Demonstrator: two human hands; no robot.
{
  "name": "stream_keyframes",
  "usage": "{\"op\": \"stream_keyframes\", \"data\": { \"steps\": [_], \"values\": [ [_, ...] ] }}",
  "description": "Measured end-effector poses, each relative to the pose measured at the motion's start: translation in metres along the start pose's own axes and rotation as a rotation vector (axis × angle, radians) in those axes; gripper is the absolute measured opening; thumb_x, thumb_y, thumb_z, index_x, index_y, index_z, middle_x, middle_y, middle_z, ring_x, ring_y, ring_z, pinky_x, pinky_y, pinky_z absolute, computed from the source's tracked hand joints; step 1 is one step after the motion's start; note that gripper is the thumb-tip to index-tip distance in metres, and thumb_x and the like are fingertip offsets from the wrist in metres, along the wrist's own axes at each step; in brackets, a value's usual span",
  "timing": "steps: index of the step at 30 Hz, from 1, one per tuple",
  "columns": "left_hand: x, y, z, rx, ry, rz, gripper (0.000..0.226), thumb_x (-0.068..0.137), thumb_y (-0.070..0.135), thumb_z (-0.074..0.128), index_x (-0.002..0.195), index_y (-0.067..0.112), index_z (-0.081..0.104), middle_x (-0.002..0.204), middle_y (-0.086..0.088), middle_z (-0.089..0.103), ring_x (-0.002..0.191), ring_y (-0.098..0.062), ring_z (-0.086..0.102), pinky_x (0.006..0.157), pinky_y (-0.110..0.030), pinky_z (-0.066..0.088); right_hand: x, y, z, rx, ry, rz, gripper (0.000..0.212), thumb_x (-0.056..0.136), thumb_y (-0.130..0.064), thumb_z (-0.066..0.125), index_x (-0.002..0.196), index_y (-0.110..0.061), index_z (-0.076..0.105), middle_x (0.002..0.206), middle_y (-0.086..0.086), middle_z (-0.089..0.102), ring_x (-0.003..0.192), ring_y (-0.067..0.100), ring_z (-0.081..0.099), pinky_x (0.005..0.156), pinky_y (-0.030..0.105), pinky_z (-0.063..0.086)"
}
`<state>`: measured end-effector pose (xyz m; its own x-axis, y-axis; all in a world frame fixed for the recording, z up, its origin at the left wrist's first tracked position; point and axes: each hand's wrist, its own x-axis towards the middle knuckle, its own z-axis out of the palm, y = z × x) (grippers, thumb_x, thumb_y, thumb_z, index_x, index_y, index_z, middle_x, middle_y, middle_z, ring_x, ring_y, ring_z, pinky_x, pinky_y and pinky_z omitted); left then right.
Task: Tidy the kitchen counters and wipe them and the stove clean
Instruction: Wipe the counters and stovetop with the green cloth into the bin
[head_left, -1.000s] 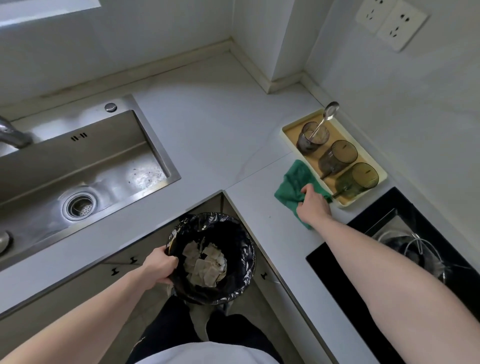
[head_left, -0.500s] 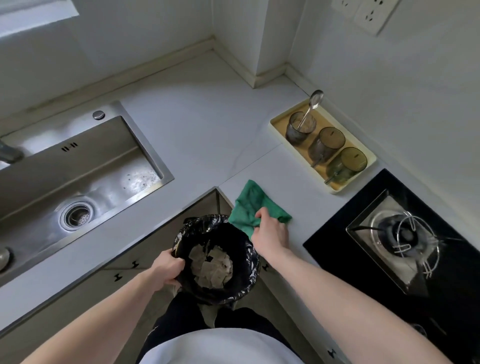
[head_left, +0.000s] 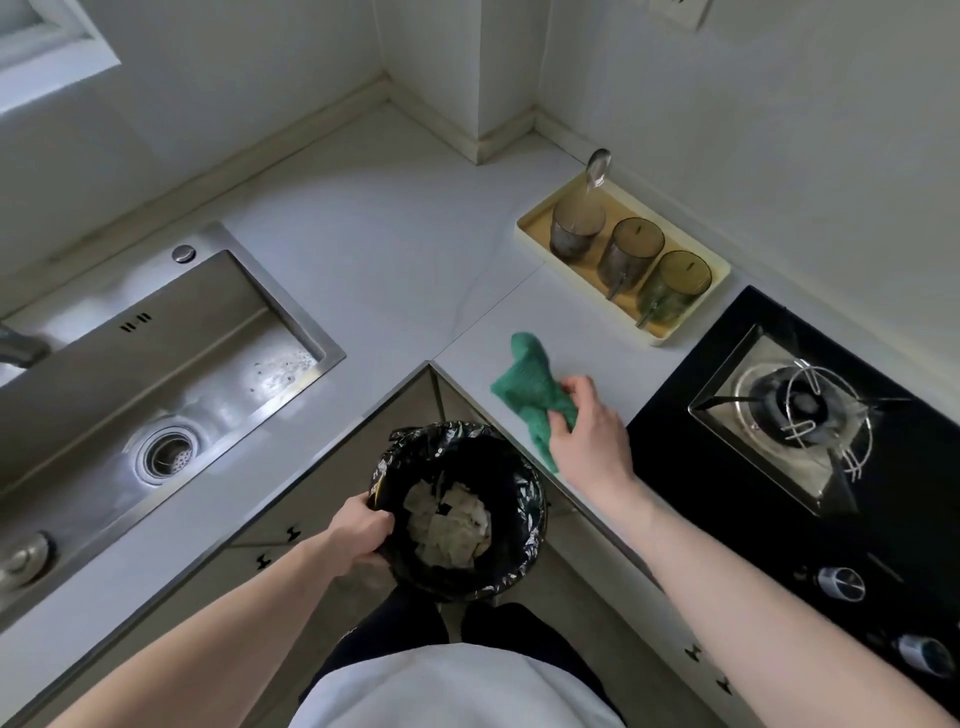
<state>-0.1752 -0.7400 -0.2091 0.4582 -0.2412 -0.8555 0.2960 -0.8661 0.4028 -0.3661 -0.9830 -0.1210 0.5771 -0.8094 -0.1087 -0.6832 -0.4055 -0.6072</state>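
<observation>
A green cloth (head_left: 525, 383) lies crumpled on the white counter (head_left: 363, 260), just left of the black stove (head_left: 810, 415). My right hand (head_left: 589, 436) grips the cloth's near end, close to the counter's front edge. My left hand (head_left: 358, 530) holds the rim of a small bin with a black liner (head_left: 511, 551), kept below the counter's inner corner. Pale scraps of paper (head_left: 447, 525) lie inside the bin.
A yellow tray (head_left: 530, 228) with three tinted glass mugs and a spoon stands against the right wall. The steel sink (head_left: 208, 338) fills the left side. The stove has a burner (head_left: 800, 405) and knobs (head_left: 839, 582).
My right hand dragged the cloth from beside the tray toward the counter's front edge by the bin, then shifted it slightly right toward the stove. The left hand kept holding the bin.
</observation>
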Motion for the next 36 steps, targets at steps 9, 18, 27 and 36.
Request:
{"op": "stream_keyframes", "data": {
  "steps": [9,18,27,36],
  "values": [
    [-0.005,0.002,-0.001,0.122,-0.073,0.029,0.042,0.082,0.002,0.047,0.12,0.014,0.061,0.102,-0.016,0.07,0.069,-0.032,0.077,0.06,-0.045,0.065,-0.036,0.02,0.049,-0.226,-0.128,0.181,0.059,0.095,0.002,0.054,0.139,-0.038,0.056,0.143,-0.009,0.06,0.097,0.019,0.07,0.081,0.034,0.058],
    [-0.021,-0.013,0.017,0.189,-0.139,0.075,0.036,0.087,0.001,0.047,0.117,0.009,0.064,0.101,-0.017,0.072,0.072,-0.034,0.077,0.053,-0.039,0.063,-0.153,0.005,0.068,-0.138,-0.216,0.249,0.049,0.092,-0.01,0.054,0.131,-0.038,0.064,0.127,-0.001,0.07,0.112,0.028,0.066,0.094,0.036,0.055],
    [-0.044,-0.02,0.048,0.24,-0.171,0.13,0.033,0.082,-0.001,0.049,0.11,0.006,0.065,0.093,-0.019,0.075,0.071,-0.036,0.077,0.065,-0.052,0.064,-0.192,0.04,-0.03,0.002,0.245,0.246,0.047,0.092,-0.01,0.058,0.131,-0.035,0.066,0.127,-0.014,0.069,0.112,0.013,0.065,0.098,0.025,0.048],
    [-0.072,-0.03,0.101,0.178,-0.091,0.099,0.032,0.079,-0.003,0.051,0.104,0.01,0.067,0.098,-0.02,0.075,0.076,-0.036,0.077,0.066,-0.054,0.064,-0.148,0.141,-0.076,-0.209,0.117,0.261,0.049,0.091,-0.003,0.058,0.134,-0.026,0.061,0.137,-0.001,0.063,0.125,0.023,0.06,0.095,0.037,0.053]
  ]
}}
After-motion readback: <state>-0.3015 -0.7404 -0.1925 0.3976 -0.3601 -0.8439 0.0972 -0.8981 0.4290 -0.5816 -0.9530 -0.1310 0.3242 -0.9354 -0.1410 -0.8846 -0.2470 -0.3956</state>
